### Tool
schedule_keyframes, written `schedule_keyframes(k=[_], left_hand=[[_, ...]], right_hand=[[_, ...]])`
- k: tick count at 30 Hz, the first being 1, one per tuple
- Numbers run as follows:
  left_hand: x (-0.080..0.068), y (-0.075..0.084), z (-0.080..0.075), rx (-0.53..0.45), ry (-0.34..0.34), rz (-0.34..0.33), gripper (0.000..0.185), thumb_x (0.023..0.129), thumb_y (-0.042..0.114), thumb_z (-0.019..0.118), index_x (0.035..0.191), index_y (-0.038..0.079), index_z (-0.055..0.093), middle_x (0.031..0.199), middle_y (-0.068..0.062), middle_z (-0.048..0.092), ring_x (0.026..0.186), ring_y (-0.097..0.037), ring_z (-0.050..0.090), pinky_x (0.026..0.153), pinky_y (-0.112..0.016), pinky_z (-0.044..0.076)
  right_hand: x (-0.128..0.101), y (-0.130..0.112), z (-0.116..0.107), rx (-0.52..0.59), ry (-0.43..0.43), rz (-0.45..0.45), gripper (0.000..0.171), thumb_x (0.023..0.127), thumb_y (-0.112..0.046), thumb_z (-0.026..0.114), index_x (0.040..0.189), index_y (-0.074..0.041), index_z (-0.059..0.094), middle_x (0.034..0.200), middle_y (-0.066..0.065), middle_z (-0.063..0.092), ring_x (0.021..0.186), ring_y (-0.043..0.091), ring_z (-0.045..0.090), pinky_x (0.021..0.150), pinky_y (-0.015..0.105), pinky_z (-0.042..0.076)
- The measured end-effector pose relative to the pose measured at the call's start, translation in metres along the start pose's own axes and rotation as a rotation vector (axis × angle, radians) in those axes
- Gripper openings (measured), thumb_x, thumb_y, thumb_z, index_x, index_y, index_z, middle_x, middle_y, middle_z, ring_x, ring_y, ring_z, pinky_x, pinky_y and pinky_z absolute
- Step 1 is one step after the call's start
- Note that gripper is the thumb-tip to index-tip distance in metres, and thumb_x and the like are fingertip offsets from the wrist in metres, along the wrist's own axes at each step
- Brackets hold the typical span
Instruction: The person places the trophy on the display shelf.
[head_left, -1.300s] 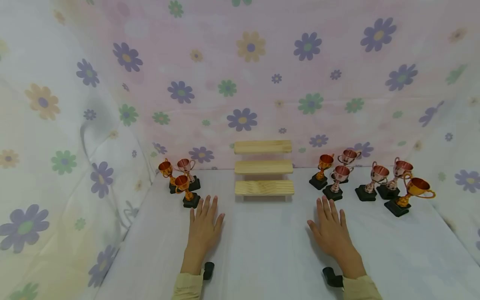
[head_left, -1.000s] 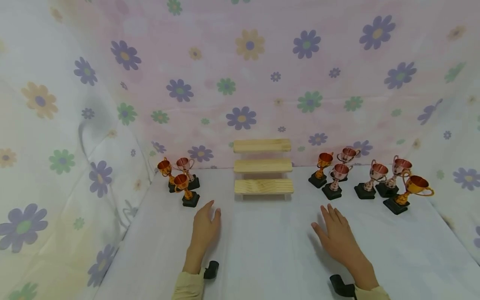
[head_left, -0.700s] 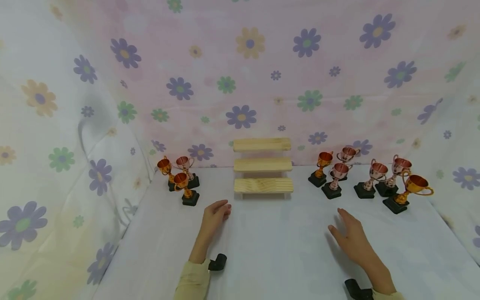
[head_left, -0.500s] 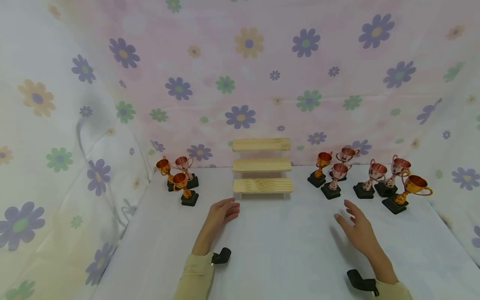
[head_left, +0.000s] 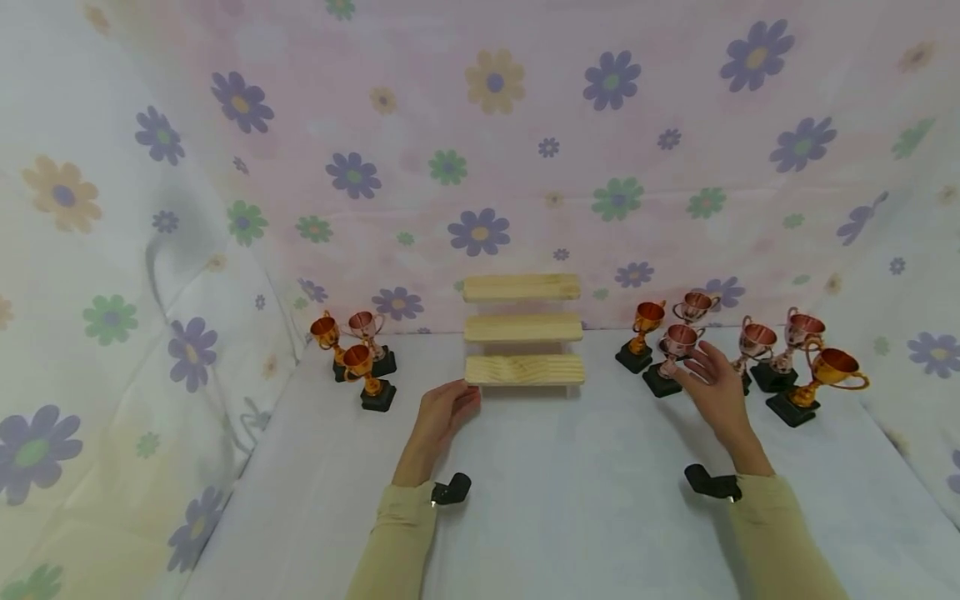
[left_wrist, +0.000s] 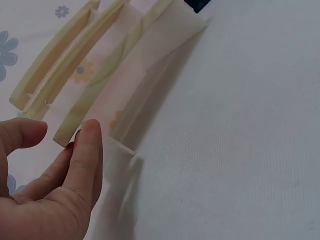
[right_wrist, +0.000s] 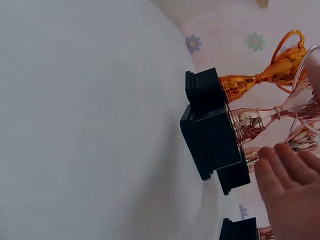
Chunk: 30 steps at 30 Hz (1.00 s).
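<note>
A three-step wooden rack stands against the back cloth at the centre. My left hand lies by the left end of its lowest step, fingers loosely curled and holding nothing; the left wrist view shows the left hand just beside that step. My right hand reaches with straight fingers to a rose-coloured trophy on a black base. In the right wrist view the right hand hovers by the trophy stems, near the black bases, gripping nothing.
Three small trophies stand left of the rack. Several more, rose and gold, stand at the right. Floral cloth walls in the back and both sides. White cloth covers the table.
Both hands have lifted off the table and moved forward: the left up to the lowest step's left end, the right rightward and away to the rose trophy.
</note>
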<state>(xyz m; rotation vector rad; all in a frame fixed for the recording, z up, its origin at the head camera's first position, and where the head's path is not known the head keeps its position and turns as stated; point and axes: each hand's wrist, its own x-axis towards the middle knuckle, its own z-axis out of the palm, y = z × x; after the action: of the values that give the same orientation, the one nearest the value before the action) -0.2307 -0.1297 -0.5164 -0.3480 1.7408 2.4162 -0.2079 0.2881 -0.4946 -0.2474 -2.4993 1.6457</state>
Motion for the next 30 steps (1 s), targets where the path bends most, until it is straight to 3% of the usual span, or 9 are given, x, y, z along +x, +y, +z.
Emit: schedule_keyframes(k=[4, 9, 13, 17, 21, 24, 30], left_hand=[[0.003, -0.001, 0.004, -0.042, 0.022, 0.022, 0.038, 0.102, 0.002, 0.056, 0.132, -0.021, 0.051, 0.101, -0.011, 0.067, 0.09, -0.012, 0.068, 0.088, -0.023, 0.06], [0.004, -0.005, 0.007, -0.019, 0.062, 0.045, 0.04, 0.099, -0.002, 0.06, 0.133, -0.022, 0.051, 0.109, -0.015, 0.066, 0.089, -0.01, 0.068, 0.088, -0.024, 0.06], [0.005, -0.007, 0.008, 0.046, 0.104, 0.081, 0.039, 0.096, -0.002, 0.065, 0.13, -0.019, 0.056, 0.113, -0.019, 0.067, 0.088, -0.013, 0.071, 0.089, -0.028, 0.061], [0.006, -0.007, 0.01, 0.059, 0.132, 0.089, 0.038, 0.095, 0.001, 0.068, 0.128, -0.016, 0.06, 0.114, -0.018, 0.068, 0.088, -0.013, 0.071, 0.089, -0.028, 0.061], [0.008, -0.007, 0.011, 0.028, 0.162, 0.075, 0.036, 0.094, 0.001, 0.069, 0.125, -0.015, 0.062, 0.112, -0.017, 0.068, 0.086, -0.012, 0.07, 0.087, -0.026, 0.061], [0.009, -0.006, 0.013, 0.018, 0.183, 0.064, 0.034, 0.094, 0.001, 0.069, 0.124, -0.014, 0.064, 0.112, -0.017, 0.067, 0.085, -0.012, 0.07, 0.085, -0.025, 0.061], [0.012, -0.011, 0.015, -0.023, 0.216, 0.058, 0.034, 0.093, 0.0, 0.069, 0.123, -0.014, 0.063, 0.107, -0.015, 0.067, 0.081, -0.011, 0.069, 0.079, -0.021, 0.061]], right_hand=[[0.012, 0.001, 0.0, 0.067, -0.028, -0.008, 0.091, 0.1, -0.037, 0.065, 0.163, -0.006, 0.009, 0.16, 0.023, 0.034, 0.143, 0.042, 0.041, 0.104, 0.019, 0.049], [0.02, 0.001, 0.001, 0.095, -0.041, -0.011, 0.086, 0.102, -0.037, 0.062, 0.163, -0.006, 0.01, 0.158, 0.025, 0.037, 0.141, 0.039, 0.043, 0.104, 0.019, 0.049], [0.023, 0.002, 0.001, 0.089, -0.02, -0.059, 0.077, 0.102, -0.036, 0.061, 0.16, -0.002, 0.023, 0.153, 0.024, 0.044, 0.129, 0.018, 0.054, 0.097, 0.011, 0.05], [0.023, 0.003, 0.002, 0.078, 0.043, -0.093, 0.058, 0.099, -0.03, 0.068, 0.143, -0.001, 0.044, 0.132, 0.005, 0.06, 0.107, -0.006, 0.055, 0.087, 0.003, 0.049], [0.02, 0.003, 0.001, 0.065, 0.111, -0.116, 0.041, 0.094, -0.024, 0.076, 0.123, -0.005, 0.054, 0.109, -0.018, 0.059, 0.097, -0.01, 0.058, 0.08, 0.004, 0.052], [0.017, 0.002, 0.001, 0.054, 0.149, -0.151, 0.035, 0.09, -0.019, 0.079, 0.114, -0.005, 0.056, 0.102, -0.024, 0.059, 0.093, -0.01, 0.06, 0.077, 0.005, 0.053], [0.008, -0.001, 0.007, 0.026, 0.162, -0.195, 0.039, 0.086, -0.015, 0.083, 0.112, 0.001, 0.058, 0.098, -0.023, 0.06, 0.087, -0.011, 0.061, 0.075, 0.006, 0.054]])
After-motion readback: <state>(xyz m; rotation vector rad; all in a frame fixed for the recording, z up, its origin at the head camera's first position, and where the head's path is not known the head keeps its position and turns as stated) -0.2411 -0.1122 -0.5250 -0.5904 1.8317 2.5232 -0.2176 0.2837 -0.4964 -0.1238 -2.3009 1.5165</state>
